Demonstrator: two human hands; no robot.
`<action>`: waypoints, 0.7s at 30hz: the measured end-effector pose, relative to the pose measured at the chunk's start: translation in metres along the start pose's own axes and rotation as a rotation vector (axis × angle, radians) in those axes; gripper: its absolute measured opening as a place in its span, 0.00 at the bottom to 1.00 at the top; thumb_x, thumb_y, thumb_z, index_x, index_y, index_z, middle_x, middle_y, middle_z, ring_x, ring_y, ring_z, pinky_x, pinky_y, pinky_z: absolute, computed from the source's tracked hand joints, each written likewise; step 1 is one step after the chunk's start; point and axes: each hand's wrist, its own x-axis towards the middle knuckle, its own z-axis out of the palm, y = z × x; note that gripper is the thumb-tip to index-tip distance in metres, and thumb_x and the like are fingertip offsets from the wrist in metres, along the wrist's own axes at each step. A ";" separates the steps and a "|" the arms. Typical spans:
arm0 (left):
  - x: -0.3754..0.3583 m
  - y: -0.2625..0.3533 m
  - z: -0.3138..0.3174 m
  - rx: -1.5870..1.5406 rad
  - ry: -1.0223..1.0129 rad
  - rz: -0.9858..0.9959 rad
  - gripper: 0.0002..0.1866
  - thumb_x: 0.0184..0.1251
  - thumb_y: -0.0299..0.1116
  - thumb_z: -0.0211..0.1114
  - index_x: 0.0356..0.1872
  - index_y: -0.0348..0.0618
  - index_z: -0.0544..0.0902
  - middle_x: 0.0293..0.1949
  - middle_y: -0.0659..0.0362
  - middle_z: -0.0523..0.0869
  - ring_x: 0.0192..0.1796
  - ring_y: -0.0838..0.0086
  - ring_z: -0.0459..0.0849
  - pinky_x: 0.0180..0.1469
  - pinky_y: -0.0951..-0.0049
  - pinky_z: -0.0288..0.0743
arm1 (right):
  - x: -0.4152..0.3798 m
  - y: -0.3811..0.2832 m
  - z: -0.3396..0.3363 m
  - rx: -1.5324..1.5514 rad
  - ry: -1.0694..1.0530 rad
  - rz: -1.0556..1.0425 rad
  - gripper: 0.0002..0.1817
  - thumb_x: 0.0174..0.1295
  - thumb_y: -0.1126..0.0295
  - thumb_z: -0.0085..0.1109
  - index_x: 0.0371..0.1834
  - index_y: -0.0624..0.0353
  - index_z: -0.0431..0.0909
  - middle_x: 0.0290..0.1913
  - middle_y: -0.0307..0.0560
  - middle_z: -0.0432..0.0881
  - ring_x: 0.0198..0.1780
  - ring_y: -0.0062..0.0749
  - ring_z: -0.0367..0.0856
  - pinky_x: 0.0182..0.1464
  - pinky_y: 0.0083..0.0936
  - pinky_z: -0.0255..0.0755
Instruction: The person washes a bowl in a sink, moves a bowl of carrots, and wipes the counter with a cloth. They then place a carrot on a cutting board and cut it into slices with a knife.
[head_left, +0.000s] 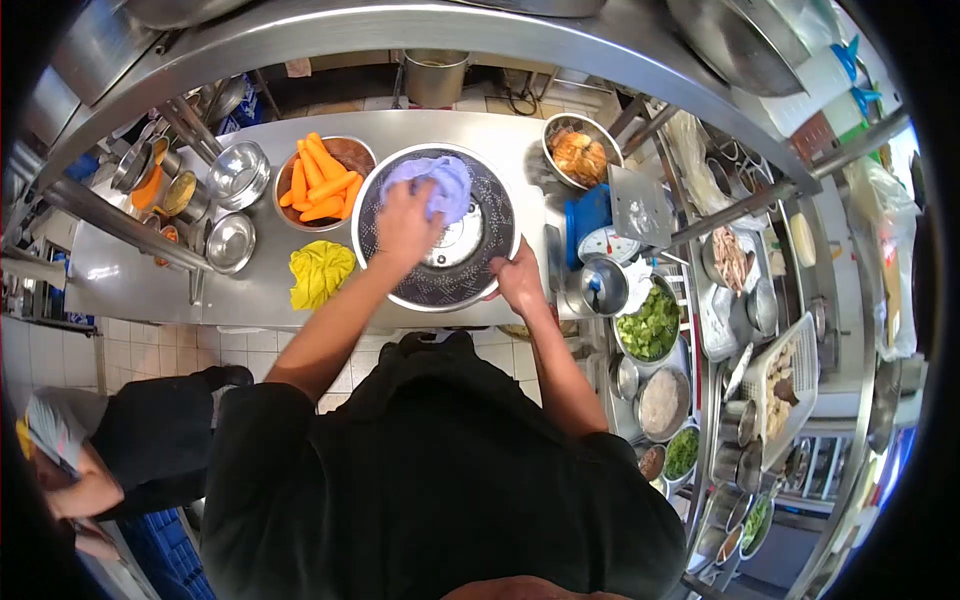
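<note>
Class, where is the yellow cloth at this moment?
In the head view, the yellow cloth lies on the steel counter, left of the large bowl and just on the near side of the carrot bowl.

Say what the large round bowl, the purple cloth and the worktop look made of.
Large round bowl: probably stainless steel, polished, judging by its silvery rim and bright glare at the base.
Purple cloth: matte textile, from its soft folds; the fibre can't be told.
Worktop: likely stainless steel, satin-looking, given its grey sheen and bright highlights.
</note>
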 end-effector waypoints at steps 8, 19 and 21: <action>-0.054 -0.007 -0.032 -0.268 -0.795 0.095 0.17 0.47 0.39 0.69 0.42 0.55 0.90 0.47 0.50 0.88 0.51 0.53 0.86 0.54 0.57 0.80 | 0.030 0.105 -0.037 -0.227 0.156 -0.068 0.21 0.53 0.80 0.51 0.51 0.68 0.80 0.37 0.57 0.86 0.36 0.42 0.84 0.43 0.34 0.76; -0.085 -0.151 -0.324 -0.656 0.226 -0.399 0.25 0.51 0.28 0.65 0.54 0.34 0.82 0.46 0.56 0.87 0.46 0.70 0.85 0.52 0.70 0.78 | 0.097 0.168 -0.054 0.444 0.436 0.254 0.15 0.59 0.82 0.54 0.51 0.65 0.72 0.35 0.46 0.80 0.23 0.26 0.76 0.27 0.33 0.87; -0.125 -0.172 -0.365 -0.629 0.738 -0.353 0.27 0.63 0.36 0.65 0.60 0.28 0.74 0.52 0.49 0.84 0.48 0.68 0.84 0.57 0.67 0.77 | 0.109 0.193 -0.056 0.468 0.390 0.262 0.17 0.60 0.78 0.58 0.54 0.63 0.72 0.33 0.42 0.78 0.22 0.22 0.73 0.24 0.29 0.84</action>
